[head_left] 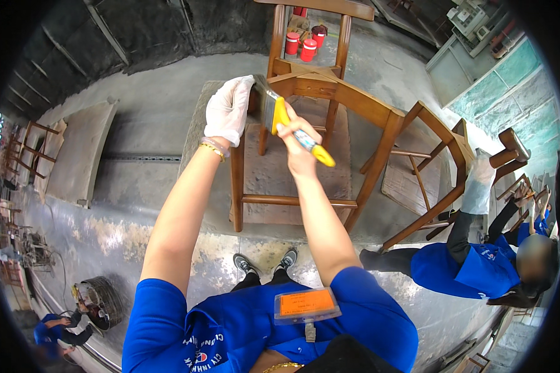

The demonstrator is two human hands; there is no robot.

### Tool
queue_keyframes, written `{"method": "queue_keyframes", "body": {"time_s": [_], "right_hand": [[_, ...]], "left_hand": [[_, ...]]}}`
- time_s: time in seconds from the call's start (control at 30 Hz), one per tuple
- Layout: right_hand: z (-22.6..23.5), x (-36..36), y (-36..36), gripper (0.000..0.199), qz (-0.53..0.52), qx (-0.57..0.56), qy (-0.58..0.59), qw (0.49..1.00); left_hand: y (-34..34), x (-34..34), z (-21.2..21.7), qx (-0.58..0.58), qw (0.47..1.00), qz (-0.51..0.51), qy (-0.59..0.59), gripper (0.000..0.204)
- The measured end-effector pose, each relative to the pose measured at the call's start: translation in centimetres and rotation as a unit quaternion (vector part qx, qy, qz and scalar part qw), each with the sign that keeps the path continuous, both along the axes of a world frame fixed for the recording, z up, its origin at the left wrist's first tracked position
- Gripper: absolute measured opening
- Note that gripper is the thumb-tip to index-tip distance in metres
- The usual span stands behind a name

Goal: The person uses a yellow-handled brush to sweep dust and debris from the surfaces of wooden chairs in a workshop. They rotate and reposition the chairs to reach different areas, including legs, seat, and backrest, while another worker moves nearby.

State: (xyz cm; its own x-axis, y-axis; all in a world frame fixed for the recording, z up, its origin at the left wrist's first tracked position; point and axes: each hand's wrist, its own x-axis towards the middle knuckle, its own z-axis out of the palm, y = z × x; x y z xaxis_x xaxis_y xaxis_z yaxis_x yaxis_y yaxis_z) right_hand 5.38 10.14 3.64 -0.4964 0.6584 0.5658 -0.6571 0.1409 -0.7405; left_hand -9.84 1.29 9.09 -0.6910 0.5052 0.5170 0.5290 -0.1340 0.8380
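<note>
Your left hand (228, 112) curls at the left end of the wooden chair (370, 107) on the bench (196, 133); its grip I can't tell. The brush (280, 115), held in your right hand's fingers (284, 130), suggests brushing, calling for light strokes.

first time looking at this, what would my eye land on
Probably the yellow-handled paintbrush near the upper middle, held in the bare right hand. Just left of it, the white-gloved left hand stands out at the upper left of the brown wooden chair frame. Lower down, the orange badge is bright against the blue shirt.
</note>
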Motion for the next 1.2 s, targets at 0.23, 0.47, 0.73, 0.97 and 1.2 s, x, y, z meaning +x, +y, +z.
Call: {"method": "queue_keyframes", "body": {"time_s": [0.23, 0.47, 0.73, 0.97, 1.2], "right_hand": [[-0.6, 0.8, 9.3, 0.016, -0.434, 0.127, -0.098, 0.887], [2.0, -3.0, -0.7, 0.018, -0.193, 0.091, -0.072, 0.974], [2.3, -0.6, -2.5, 0.015, -0.151, 0.487, -0.203, 0.836], [-6.0, 3.7, -12.8, 0.012, 0.038, 0.615, -0.371, 0.695], [0.8, -2.1, -5.9, 0.006, -0.217, 0.522, -0.256, 0.784]], "left_hand": [[-1.6, 0.0, 4.3, -0.103, 0.985, -0.051, -0.132, 0.053], [-2.8, -0.7, 5.8, -0.184, 0.978, -0.041, -0.095, 0.081], [-0.9, -5.6, 5.4, -0.050, 0.868, -0.298, -0.393, 0.107], [0.1, -6.8, 7.8, -0.303, 0.948, -0.096, 0.033, 0.072], [0.8, -7.5, 6.1, -0.168, 0.947, -0.160, 0.223, 0.030]]}}
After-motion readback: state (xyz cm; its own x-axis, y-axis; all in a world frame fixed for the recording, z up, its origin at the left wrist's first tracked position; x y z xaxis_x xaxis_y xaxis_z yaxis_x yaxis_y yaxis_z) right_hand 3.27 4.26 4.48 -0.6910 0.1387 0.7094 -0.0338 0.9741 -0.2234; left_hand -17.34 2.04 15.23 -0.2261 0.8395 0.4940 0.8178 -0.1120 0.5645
